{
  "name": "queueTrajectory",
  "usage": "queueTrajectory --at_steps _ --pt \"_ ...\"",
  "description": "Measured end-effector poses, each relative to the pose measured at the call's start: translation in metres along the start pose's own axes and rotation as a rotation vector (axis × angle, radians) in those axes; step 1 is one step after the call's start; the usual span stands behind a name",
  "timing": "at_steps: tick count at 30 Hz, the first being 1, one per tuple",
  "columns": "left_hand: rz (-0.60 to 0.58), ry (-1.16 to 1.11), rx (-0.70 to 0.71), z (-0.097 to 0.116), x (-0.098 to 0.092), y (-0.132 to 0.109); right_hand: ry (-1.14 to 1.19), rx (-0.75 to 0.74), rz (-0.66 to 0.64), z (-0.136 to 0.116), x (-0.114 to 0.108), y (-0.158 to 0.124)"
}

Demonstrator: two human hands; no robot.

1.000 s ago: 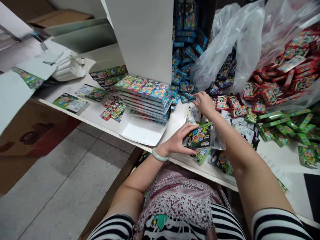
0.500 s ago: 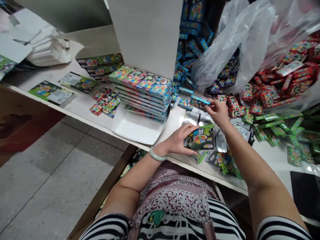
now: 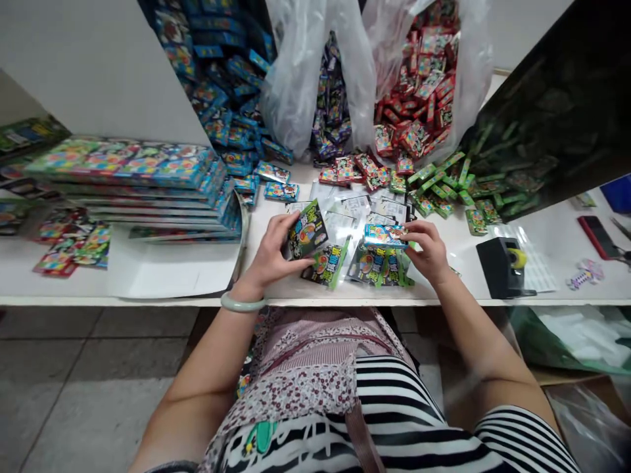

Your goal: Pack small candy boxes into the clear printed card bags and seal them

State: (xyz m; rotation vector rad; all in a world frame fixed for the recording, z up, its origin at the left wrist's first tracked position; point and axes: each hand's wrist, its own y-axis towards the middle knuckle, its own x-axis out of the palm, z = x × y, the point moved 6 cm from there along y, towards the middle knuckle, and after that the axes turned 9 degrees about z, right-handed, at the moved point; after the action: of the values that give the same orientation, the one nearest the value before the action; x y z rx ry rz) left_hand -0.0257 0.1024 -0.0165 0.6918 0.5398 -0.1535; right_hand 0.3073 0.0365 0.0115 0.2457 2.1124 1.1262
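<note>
My left hand (image 3: 271, 256) is closed on a black and green printed plastic bag (image 3: 310, 231), thumb below and fingers behind it. The bag is tilted above the table. Between the thumb and fingertips of my right hand (image 3: 428, 248) is a small blue box (image 3: 382, 234) with a colourful print. It is held level, just over more printed bags (image 3: 371, 264) that lie overlapping near the table edge. Another such bag (image 3: 325, 266) lies just under my left hand. Behind them are clear plastic and black-edged bags (image 3: 355, 207). Two loose blue boxes (image 3: 281, 191) lie farther back.
A stack of flat multicoloured packs (image 3: 148, 174) stands in a white open carton (image 3: 172, 272) at left. Heaps of blue boxes (image 3: 231, 131), purple boxes (image 3: 332, 105), red boxes (image 3: 419, 98) and green boxes (image 3: 451, 184) line the back. A black tape dispenser (image 3: 497, 266) stands right.
The view has swung to the right. My right hand has brought the blue box from the back of the table nearer the bags. My left hand still grips the printed bag, now more tilted.
</note>
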Motion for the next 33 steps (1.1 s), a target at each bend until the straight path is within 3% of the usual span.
queueTrajectory --at_steps 8,13,18,22,24,28,30,33 --pt "-0.028 0.083 0.07 0.013 -0.001 0.0 -0.136 -0.055 -0.107 -0.001 0.012 -0.013" --pt "-0.052 0.096 0.023 0.011 -0.003 -0.005 -0.131 -0.072 -0.346 -0.02 0.026 -0.023" --pt "-0.104 0.084 -0.008 0.015 0.0 -0.005 -0.162 0.111 -0.465 -0.009 0.028 -0.017" --pt "-0.224 0.124 -0.007 0.02 0.013 -0.004 -0.222 0.242 -0.679 0.015 0.045 -0.018" --pt "-0.255 0.155 0.005 0.022 0.016 -0.006 -0.168 0.276 -0.67 0.016 0.046 -0.016" --pt "-0.284 0.167 0.059 0.026 0.019 -0.009 0.028 0.242 -0.442 -0.008 0.024 0.005" --pt "-0.315 0.135 0.105 0.031 0.022 -0.009 0.11 0.15 -0.472 -0.028 0.016 0.018" --pt "-0.354 0.094 0.15 0.037 0.028 -0.006 0.152 0.025 -0.621 -0.049 0.015 0.031"
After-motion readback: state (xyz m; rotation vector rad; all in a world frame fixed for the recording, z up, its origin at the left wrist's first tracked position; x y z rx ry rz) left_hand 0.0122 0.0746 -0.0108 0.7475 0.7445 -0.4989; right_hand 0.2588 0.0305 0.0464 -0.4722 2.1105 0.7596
